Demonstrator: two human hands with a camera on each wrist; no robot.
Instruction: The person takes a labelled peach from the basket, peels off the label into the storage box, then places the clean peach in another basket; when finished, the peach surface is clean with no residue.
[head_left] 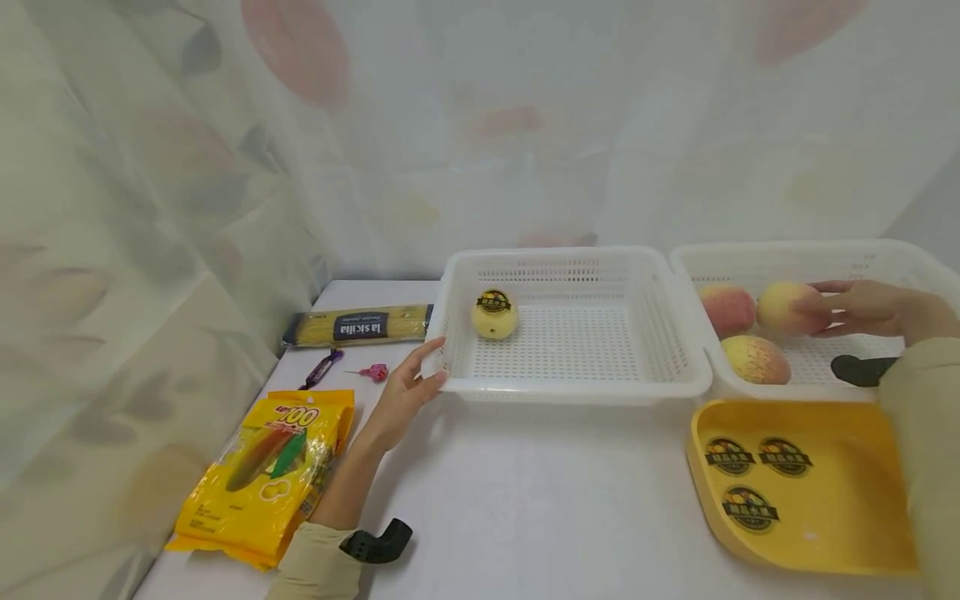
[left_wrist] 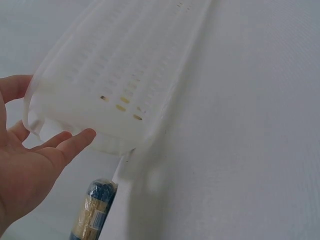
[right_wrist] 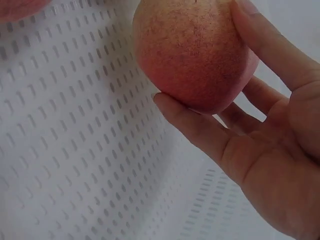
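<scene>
My right hand [head_left: 862, 308] holds a yellow and red peach [head_left: 783, 308] inside the right white basket [head_left: 795, 250]. In the right wrist view, thumb and fingers stand round the peach [right_wrist: 195, 55], above the slotted basket floor. Beside it in that basket lie a red peach [head_left: 726, 310] and a speckled yellow one [head_left: 756, 360]. At the left white basket [head_left: 570, 386], my left hand [head_left: 397, 400] grips the front left corner of the rim, with fingers on both sides of it. Inside that basket sits a pale yellow round fruit [head_left: 493, 323] with a black label.
In front of the right basket stands a yellow tray [head_left: 840, 500] bearing three round black labels [head_left: 750, 508]. To the left lie a pasta pack [head_left: 360, 326], a purple-wrapped sweet [head_left: 322, 368], a pink lollipop [head_left: 375, 372] and a yellow snack bag [head_left: 262, 475]. A printed curtain [head_left: 525, 125] hangs behind.
</scene>
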